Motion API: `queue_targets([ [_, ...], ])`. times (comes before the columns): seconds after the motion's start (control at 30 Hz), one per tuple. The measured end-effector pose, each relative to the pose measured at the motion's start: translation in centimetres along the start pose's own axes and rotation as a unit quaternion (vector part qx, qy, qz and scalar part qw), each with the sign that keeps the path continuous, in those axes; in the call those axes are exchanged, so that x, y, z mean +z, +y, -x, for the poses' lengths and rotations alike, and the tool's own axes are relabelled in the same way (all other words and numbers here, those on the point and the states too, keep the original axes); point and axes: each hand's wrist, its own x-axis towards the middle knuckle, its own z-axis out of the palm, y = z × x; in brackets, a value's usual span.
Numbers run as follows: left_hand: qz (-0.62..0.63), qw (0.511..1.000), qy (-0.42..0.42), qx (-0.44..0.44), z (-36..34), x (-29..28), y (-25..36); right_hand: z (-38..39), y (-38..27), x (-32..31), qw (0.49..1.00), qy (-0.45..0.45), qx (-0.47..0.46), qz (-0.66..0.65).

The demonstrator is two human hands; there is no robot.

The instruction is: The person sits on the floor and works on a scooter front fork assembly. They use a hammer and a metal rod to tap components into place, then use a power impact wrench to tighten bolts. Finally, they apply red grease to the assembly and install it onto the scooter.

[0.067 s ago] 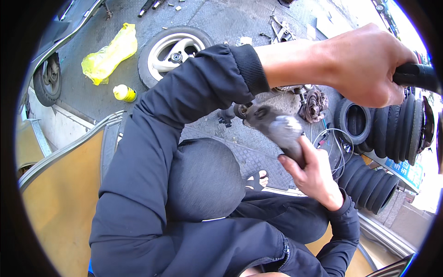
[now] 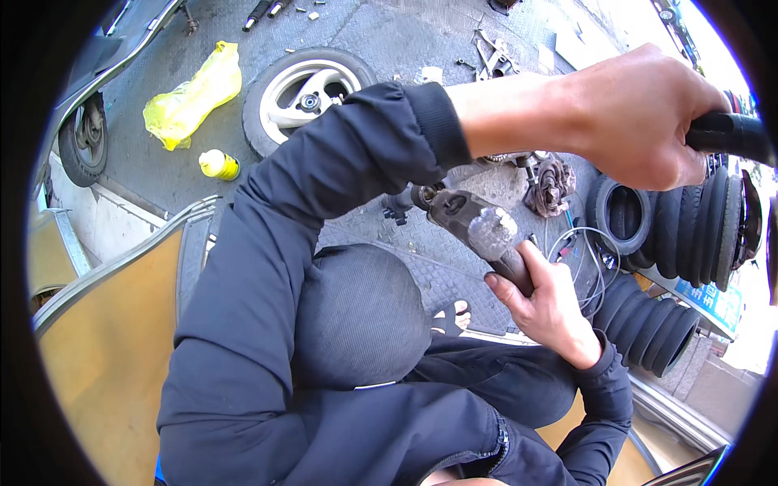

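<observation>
From the left my sleeved arm reaches across the middle, and my left hand (image 2: 648,121) is closed round a black cylindrical handle (image 2: 729,136) at the far right, which runs out of view. Lower down, my right hand (image 2: 551,304) grips the dark handle of what looks like an impact wrench (image 2: 462,215), with a worn silvery patch on its body. Its nose points up and left toward a dark round metal part (image 2: 423,194), partly under my left sleeve. Whether the two touch I cannot tell. A greasy metal assembly (image 2: 502,180) lies beyond, half hidden by my left forearm.
A wheel with a pale rim (image 2: 304,101) lies on the metal floor, near a yellow plastic bag (image 2: 194,93) and a yellow bottle (image 2: 219,164). Several tyres (image 2: 689,219) are stacked at right, beside a thin looped hose (image 2: 604,267) and a crumpled rag (image 2: 551,186).
The impact wrench, smeared by motion before, now shows sharply, and its body has shifted slightly down and left. Both hands keep their grips almost in place.
</observation>
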Motion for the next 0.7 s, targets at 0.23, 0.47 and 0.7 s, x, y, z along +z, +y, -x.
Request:
queue_targets([
  [0.23,-0.03,0.999,0.021,-0.006,0.2,-0.6,-0.6,-0.5,-0.7,-0.2,0.989,0.078,-0.092,-0.087],
  [0.47,-0.007,1.0,0.023,-0.009,0.1,-1.1,-0.6,-0.6,-1.5,-1.1,0.995,0.053,-0.064,-0.049],
  [0.7,-0.003,1.0,-0.014,0.018,0.1,0.0,-0.8,-0.5,0.7,0.4,1.0,0.008,0.017,-0.004],
])
